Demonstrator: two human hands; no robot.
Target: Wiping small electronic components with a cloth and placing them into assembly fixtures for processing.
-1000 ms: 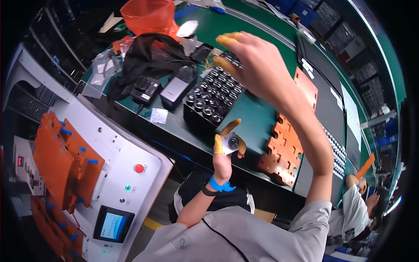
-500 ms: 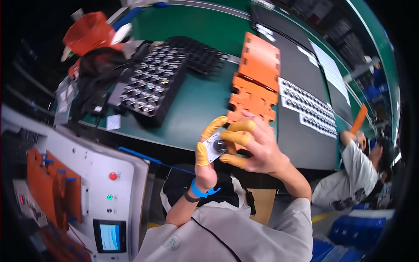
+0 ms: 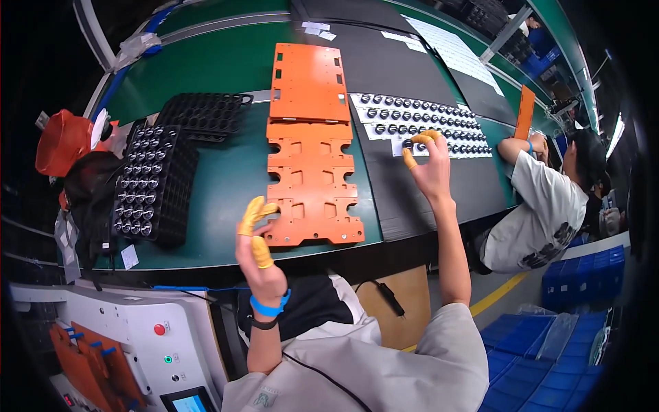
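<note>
Leftmost, a black tray (image 3: pixel 151 182) of round metal parts sits near the green table's left edge. Next, the left hand (image 3: pixel 259 247), yellow cots on its fingers, hangs open and empty just at the near-left corner of the orange carrier plate (image 3: pixel 312 182). Farther right, the right hand (image 3: pixel 429 165) pinches a small round part (image 3: pixel 408 144) at the near edge of the white sheet (image 3: pixel 419 123) of parts. Likely best: hold it lightly by the rim and align it before letting go.
</note>
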